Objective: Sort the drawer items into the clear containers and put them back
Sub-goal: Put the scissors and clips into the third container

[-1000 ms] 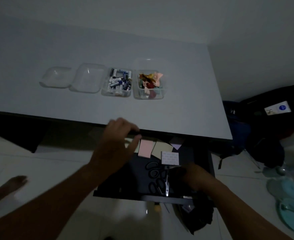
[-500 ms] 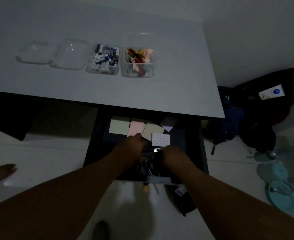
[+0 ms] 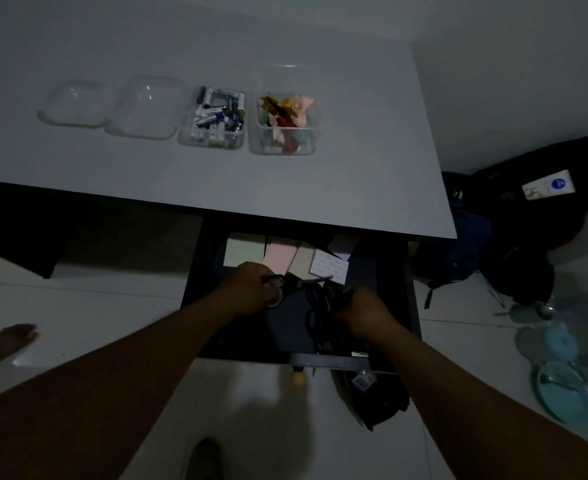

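A white flat-topped desk (image 3: 354, 188) spreads beyond the hands. To their right, a black fabric bag (image 3: 542, 216) slumps on the pale tiled floor (image 3: 112, 306), a white label (image 3: 549, 185) on it. Nearer, right, lie teal round plastic dishes (image 3: 562, 393).

Single head-worn wide-angle view, looking steeply down and forward over bench (image 3: 216, 181) edge into open drawer (image 3: 382, 306), close above both forearms
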A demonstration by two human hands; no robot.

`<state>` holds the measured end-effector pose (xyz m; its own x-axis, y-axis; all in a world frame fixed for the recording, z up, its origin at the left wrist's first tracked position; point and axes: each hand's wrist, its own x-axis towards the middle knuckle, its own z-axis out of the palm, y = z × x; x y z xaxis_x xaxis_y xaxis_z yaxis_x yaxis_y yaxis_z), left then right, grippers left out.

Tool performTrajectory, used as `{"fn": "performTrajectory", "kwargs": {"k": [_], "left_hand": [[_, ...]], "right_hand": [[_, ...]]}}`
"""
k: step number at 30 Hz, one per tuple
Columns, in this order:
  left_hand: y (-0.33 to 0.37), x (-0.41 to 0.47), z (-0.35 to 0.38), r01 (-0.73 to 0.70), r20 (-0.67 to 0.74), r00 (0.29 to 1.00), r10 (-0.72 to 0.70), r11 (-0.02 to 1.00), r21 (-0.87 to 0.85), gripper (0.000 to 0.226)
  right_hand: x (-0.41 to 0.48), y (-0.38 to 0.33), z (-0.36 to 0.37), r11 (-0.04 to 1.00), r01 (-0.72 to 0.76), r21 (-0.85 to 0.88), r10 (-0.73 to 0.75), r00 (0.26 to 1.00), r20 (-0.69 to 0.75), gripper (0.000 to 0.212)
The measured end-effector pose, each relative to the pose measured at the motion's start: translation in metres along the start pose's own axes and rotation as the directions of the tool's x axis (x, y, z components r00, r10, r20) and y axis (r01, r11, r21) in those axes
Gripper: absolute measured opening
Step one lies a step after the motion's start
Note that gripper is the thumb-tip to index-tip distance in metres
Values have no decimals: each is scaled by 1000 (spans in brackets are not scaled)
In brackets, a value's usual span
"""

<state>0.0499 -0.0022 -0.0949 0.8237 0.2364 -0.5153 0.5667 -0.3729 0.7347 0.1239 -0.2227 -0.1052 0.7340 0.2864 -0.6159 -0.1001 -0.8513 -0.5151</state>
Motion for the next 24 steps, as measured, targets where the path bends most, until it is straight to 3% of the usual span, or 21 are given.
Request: {"fn": "performTrajectory", "kwargs": {"k": [3,5,8,10,14,17,21,24], "left_hand": [[0,-11,-9,137,146,985,-95,941,-309,18],[-2,-17,-12,173,194,975,-104,906,-385,20],[-9,-16,-11,193,168,977,-134,890,-413,26],[-14,-13,-8,188,166,978,-129,891,-413,32],[-13,-8,0,198,156,978,-141,867,-457,32],[-9,-5,3,228,170,971,-166,855,-466,22],[-4,-10,3,223,269,958,-95,837,-500,29],[-7,-11,5,187,211,974,-85,827,-530,33]], "right_hand": [[-7,-1,-4,983,-78,166,71,996,50,5],[-9,0,-6,956,-105,273,94,994,56,13],[-9,-3,-7,924,-93,371,93,995,19,23],[-10,-7,-7,895,-71,440,77,997,4,17],[-9,-22,-6,777,-94,622,46,995,92,11],[-4,-32,-2,751,-127,647,42,988,146,13],[3,-44,10,691,-132,711,15,986,169,12],[3,-52,14,638,-143,757,-2,982,187,10]]}}
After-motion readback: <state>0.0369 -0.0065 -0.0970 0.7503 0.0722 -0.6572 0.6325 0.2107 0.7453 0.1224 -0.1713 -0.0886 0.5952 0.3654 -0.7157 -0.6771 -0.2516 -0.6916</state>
